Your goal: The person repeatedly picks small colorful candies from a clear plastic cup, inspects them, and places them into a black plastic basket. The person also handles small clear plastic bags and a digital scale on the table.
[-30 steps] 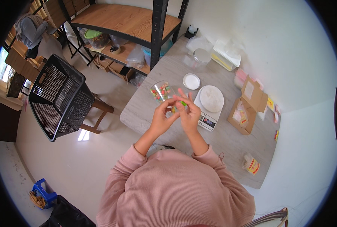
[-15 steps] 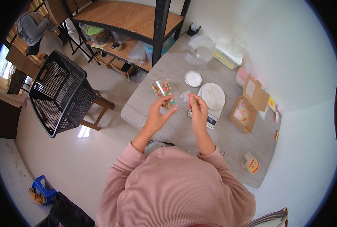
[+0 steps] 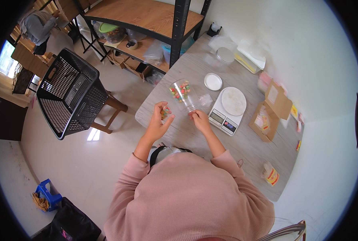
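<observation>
- Table (image 3: pixel 243 148) extends beyond left hand (image 3: pixel 157 125) and right hand (image 3: pixel 200 119).
- Kitchen scale (image 3: pixel 234 101) past the right hand, presumably for easy reach.
- Clear container (image 3: pixel 182 91) ahead, between them, holds colourful pieces; upright or tipped, unclear.
- Right fingertips at its near edge; closure and grip indistinct.
- Small packet (image 3: pixel 165 113) in half-curled left fingers, likely cradled against spilling; partly hidden.

A clear, see-through, round-walled container (image 3: pixel 190 103) sits on the grey wood-grain table (image 3: pixel 151 111), red, green, orange and pale small chunky pieces (image 3: pixel 181 90) gathered toward its far end. Similar multicoloured pieces (image 3: pixel 165 113) nestle in the curled left hand (image 3: pixel 157 123).
</observation>
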`<state>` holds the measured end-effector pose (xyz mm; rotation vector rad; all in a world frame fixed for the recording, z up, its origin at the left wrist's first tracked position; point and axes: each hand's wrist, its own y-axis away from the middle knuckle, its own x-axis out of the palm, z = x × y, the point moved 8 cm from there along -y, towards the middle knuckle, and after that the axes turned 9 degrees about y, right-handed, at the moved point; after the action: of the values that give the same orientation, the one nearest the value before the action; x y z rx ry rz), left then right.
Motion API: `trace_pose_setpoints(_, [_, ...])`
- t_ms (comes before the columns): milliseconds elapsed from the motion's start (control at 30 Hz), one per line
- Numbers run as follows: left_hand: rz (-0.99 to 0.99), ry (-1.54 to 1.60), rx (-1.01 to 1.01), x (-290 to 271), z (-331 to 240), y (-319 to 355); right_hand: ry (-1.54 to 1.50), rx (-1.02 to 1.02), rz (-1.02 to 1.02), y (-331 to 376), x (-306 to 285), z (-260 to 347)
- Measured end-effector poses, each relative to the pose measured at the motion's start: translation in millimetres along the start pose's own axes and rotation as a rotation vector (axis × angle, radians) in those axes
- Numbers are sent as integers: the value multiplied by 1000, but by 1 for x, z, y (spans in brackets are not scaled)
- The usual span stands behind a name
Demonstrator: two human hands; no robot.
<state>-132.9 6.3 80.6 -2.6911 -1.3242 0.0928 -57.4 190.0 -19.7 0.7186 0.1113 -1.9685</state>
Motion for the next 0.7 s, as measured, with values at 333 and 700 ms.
trace_pose_setpoints(333, [167,337,-102,26,-11,-2,118,-657,-192,63,-46,157])
trace_pose_setpoints(700, [-92,464,-135,13,-11,-1,104,-674,-109,56,-63,184])
